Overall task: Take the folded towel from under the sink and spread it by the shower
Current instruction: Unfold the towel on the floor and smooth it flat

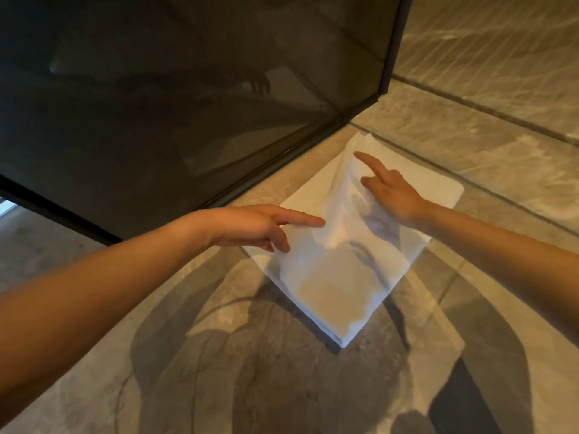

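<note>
Both hands grasp the white towel (329,286). The left hand (253,227) pinches the cloth's left edge between its thumb and curled fingers, with the forefinger stretched out along the top. The right hand (394,195) holds the upper layer further back, forefinger pointing ahead. Its other fingers are partly hidden by the cloth, and their dark shapes show through it.

Nearest, the person's shadow (282,355) falls across the stone floor (156,355), and both bare forearms reach in from the lower corners. Just beyond the shadow's head, the towel's near corner rests on the floor, several folded layers showing at its edge. From there the towel lies as a diamond, one corner toward the person and the opposite one away.

Between the hands the top layer is lifted off the layers below and hangs slack and creased, thin enough for light to pass. The lower layers lie flat, their right corner just short of a dark tile joint (501,202) that crosses the floor.

The towel's far corner sits near the corner of the shower, and its left edge runs just beside the dark bottom rail (266,170). Above the rail the tinted shower glass (156,104) rises, closed at its right by a black frame post (393,48). Pale veined stone continues behind.
</note>
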`<state>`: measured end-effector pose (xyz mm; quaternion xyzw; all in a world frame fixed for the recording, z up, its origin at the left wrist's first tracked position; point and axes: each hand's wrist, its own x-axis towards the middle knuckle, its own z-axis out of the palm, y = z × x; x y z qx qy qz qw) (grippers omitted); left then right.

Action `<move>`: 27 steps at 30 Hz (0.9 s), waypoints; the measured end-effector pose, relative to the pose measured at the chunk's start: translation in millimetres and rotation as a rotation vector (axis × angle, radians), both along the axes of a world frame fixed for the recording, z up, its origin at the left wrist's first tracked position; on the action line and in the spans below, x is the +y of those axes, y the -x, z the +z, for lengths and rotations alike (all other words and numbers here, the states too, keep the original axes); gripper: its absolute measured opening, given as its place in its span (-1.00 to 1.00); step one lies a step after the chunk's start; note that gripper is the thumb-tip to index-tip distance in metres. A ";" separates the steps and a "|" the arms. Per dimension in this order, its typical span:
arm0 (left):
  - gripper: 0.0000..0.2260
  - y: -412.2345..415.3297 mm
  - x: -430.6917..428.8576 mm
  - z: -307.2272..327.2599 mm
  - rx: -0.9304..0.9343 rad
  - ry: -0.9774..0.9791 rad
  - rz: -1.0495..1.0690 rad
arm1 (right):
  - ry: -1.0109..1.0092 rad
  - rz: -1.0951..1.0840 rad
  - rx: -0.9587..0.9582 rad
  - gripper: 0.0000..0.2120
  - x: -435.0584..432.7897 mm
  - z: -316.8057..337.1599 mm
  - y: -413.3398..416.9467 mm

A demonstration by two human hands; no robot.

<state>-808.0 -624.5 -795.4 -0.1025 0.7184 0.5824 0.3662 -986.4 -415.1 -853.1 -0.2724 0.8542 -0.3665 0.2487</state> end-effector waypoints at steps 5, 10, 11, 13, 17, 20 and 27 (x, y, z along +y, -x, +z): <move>-0.47 1.9 29.6 10.3 0.093 0.135 -0.154 | -0.218 0.058 -0.119 -0.59 -39.7 33.2 -12.7; -0.47 -6.6 36.2 10.4 0.153 0.125 -0.229 | -0.153 -0.143 -0.159 -0.53 -27.1 24.3 2.5; -0.47 -8.9 34.4 8.4 0.142 0.119 -0.197 | -0.079 -0.183 -0.156 -0.43 -19.2 22.2 7.4; -0.46 -12.4 29.6 5.4 0.085 0.074 -0.066 | 0.018 -0.179 -0.086 -0.30 -3.0 20.7 14.2; -0.47 -12.3 22.6 4.5 -0.023 -0.158 0.124 | 0.124 -0.119 -0.049 -0.23 27.0 23.7 17.6; -0.47 -7.5 24.8 2.8 -0.039 -0.261 0.180 | 0.158 -0.042 -0.038 -0.22 48.3 35.0 12.0; -0.49 21.9 56.5 -0.2 -0.056 -0.420 0.196 | 0.253 -0.011 -0.017 -0.27 113.4 61.6 -0.1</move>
